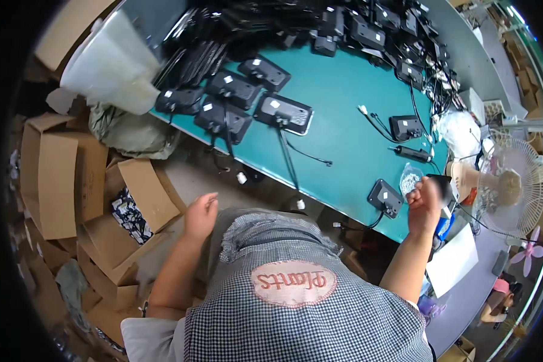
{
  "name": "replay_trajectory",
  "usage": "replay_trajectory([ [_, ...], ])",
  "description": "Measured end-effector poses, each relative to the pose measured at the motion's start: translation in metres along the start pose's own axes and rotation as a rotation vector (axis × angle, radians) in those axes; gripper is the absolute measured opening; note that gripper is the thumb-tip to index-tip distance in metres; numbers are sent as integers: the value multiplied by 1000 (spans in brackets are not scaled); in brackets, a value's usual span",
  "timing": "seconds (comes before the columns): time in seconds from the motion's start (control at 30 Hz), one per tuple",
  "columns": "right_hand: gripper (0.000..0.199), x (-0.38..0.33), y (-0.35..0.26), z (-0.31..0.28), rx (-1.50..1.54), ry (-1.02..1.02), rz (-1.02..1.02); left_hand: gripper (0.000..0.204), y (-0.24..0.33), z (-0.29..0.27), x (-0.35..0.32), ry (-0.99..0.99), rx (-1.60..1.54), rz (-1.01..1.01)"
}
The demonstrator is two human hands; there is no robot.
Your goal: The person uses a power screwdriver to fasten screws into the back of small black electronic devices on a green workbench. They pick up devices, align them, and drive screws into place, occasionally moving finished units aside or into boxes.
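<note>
At the right end of the green table my right hand (424,205) is raised with its fingers curled together; whatever they may hold cannot be made out. Close by lie a clear dish of small silvery parts (409,179) and a black rectangular device (385,198) with a cable over the table edge. A black cylindrical electric screwdriver (412,154) lies farther back. My left hand (201,216) hangs in front of the table, loosely closed, with nothing visible in it. Beyond it, a black device with a silvery rim (285,113) trails cables toward the near edge.
Several black devices (234,87) lie at the table's left, with piles of similar ones (368,33) along the back. A white bin (111,63) and open cardboard boxes (57,181) stand left. A fan (508,181) and white paper (452,260) are at right. Another person (499,298) appears far right.
</note>
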State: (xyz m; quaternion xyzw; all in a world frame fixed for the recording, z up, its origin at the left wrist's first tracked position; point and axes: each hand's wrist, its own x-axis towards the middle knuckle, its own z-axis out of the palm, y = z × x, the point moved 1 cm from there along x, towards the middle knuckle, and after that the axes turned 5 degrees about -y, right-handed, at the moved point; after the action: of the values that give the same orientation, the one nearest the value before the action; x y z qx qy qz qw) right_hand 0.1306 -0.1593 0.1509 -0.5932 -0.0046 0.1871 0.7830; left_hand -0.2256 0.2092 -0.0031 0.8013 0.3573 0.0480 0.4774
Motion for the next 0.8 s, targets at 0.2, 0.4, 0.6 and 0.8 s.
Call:
replay_trajectory([
  [0.2, 25, 29, 15, -74, -108, 75, 144, 23, 142, 80, 57, -140, 117, 213],
  [0.4, 24, 38, 12, -149, -110, 381, 146, 29, 203, 156, 92, -394, 251, 439],
  [0.6, 22, 13, 17, -175, -114, 580, 85, 47, 253, 255, 119, -775, 307, 884],
  [0.8, 20, -22, 37, -174, -190, 617, 217, 66, 285, 352, 106, -948, 473, 1078],
])
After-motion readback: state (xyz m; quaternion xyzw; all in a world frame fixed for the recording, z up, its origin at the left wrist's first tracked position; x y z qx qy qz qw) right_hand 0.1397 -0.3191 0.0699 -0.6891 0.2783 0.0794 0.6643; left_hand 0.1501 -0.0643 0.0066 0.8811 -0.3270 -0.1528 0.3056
